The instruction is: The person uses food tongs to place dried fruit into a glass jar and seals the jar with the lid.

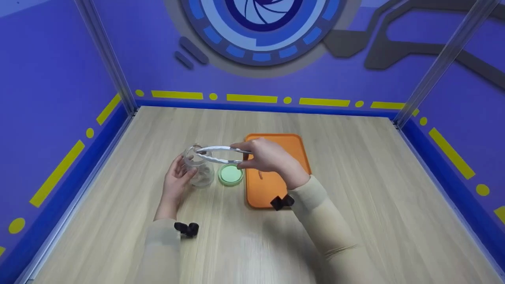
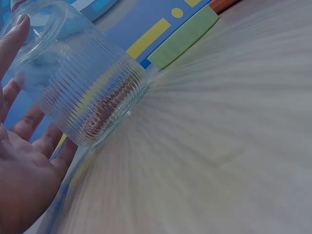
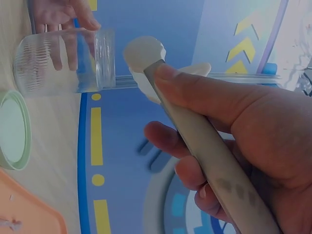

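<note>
A clear ribbed glass jar [image 1: 202, 179] stands without its lid on the left of the table. My left hand [image 1: 175, 185] holds it from the left, thumb on the near side and fingers behind. In the left wrist view, reddish-brown pieces [image 2: 109, 105] lie at the jar's bottom. My right hand [image 1: 270, 157] grips metal tongs [image 1: 217, 148] with white tips. These tips reach over the jar's mouth, with a small dark piece [image 1: 201, 152] between them. The right wrist view shows my thumb pressing one flat arm of the tongs.
A light green lid [image 1: 230, 174] lies just right of the jar. Beside it is an orange tray [image 1: 268, 197], partly under my right hand, with a small brownish piece [image 1: 260, 174] on it. Blue-purple walls [image 1: 252, 85] enclose the table's back and sides.
</note>
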`<state>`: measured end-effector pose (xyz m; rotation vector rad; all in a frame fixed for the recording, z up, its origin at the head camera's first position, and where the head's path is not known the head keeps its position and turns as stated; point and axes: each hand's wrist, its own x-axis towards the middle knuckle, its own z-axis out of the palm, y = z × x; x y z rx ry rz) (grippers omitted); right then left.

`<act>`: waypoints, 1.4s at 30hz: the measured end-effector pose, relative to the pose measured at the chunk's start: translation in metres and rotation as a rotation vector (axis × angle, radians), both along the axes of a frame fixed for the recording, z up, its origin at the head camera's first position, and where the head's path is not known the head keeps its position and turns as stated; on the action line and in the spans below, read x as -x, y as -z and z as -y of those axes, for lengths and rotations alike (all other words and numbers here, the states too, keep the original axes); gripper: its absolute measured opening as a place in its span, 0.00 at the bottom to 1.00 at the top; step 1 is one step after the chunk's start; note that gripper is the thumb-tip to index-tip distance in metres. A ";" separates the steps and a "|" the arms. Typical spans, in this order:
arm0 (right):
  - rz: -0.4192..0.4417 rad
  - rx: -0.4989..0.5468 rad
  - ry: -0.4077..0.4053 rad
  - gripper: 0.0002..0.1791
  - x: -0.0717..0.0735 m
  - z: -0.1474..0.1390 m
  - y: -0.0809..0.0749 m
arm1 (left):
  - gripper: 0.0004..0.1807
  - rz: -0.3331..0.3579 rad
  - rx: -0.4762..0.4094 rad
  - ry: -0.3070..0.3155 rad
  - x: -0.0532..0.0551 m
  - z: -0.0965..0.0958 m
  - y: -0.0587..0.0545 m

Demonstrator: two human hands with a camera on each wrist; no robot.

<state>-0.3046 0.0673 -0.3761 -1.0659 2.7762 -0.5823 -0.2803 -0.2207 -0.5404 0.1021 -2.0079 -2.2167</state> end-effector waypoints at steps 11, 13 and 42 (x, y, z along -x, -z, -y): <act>0.042 -0.005 0.015 0.31 0.004 0.006 0.005 | 0.41 0.007 0.000 -0.010 0.001 0.000 0.000; 0.049 -0.002 0.021 0.31 0.004 0.006 0.005 | 0.41 0.011 0.007 -0.009 0.001 0.000 0.000; 0.038 0.109 0.011 0.31 -0.001 -0.010 0.018 | 0.41 -0.012 0.003 0.003 -0.002 0.000 0.000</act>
